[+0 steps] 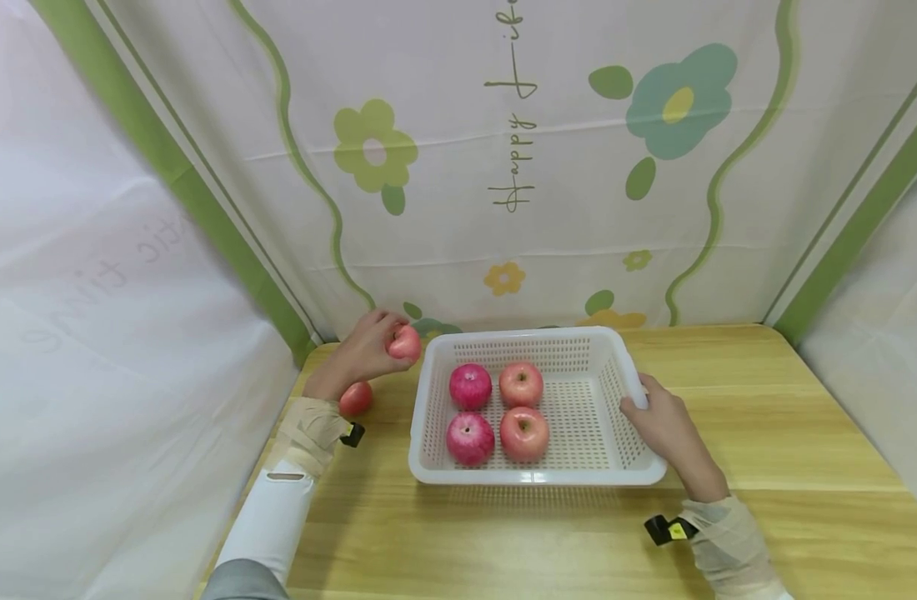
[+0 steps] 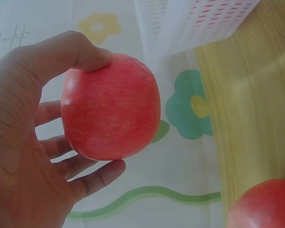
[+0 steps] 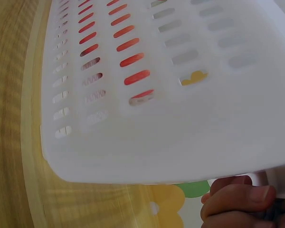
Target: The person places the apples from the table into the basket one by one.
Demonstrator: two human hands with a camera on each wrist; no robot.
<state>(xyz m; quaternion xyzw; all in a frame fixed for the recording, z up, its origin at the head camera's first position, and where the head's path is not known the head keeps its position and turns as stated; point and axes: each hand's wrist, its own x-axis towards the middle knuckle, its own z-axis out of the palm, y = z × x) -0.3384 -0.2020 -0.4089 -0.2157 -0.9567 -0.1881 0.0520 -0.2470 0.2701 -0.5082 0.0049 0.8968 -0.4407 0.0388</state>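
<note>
An apple is held in the left hand, thumb over the top and fingers curled beneath, just off the basket at its ten o'clock corner. The basket's three o'clock rim is gripped by the right hand. Four apples lie inside; another apple rests on the table. The held apple is judged firm, smooth, fairly heavy and easily bruised, so a full cupped hold round its widest part is suited.
</note>
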